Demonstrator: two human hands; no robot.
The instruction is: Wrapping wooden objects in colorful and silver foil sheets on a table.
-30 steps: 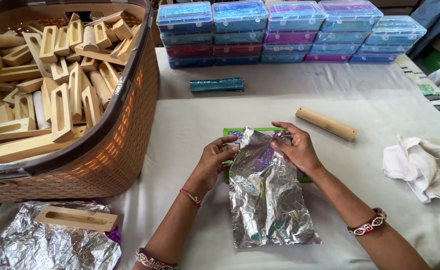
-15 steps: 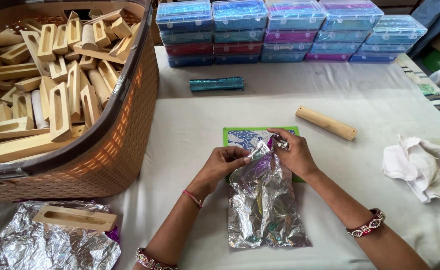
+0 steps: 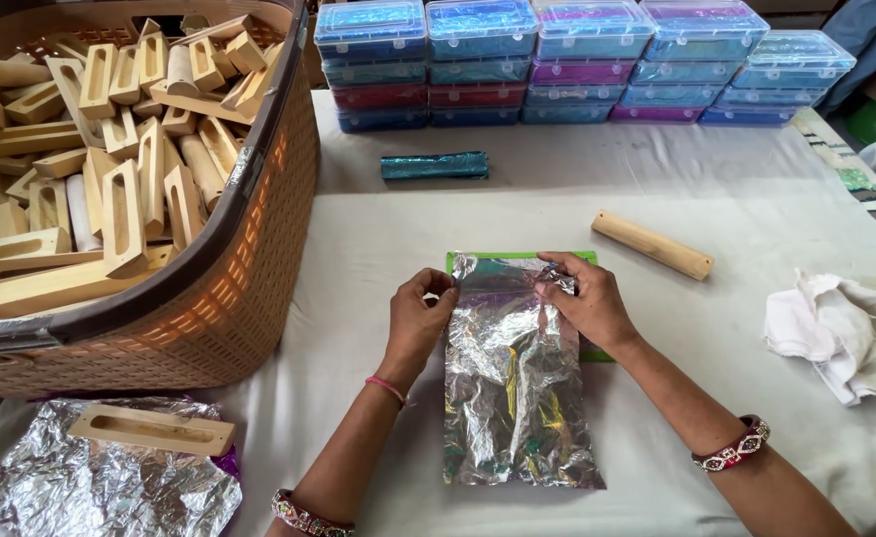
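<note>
Crinkled silver foil sheet [image 3: 517,383] lies at table centre over a green card [image 3: 590,350]. Left hand [image 3: 416,320] pinches its 11 o'clock corner, right hand [image 3: 585,300] its 1 o'clock. Looks light, floppy, easily torn, so edges seem safest.

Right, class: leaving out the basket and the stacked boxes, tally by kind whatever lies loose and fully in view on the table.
silver foil sheet: 2, the second at bottom left
wooden piece: 2, a round rod and a slotted block
teal wrapped roll: 1
white cloth: 1
green mat: 1
Total: 7
</note>
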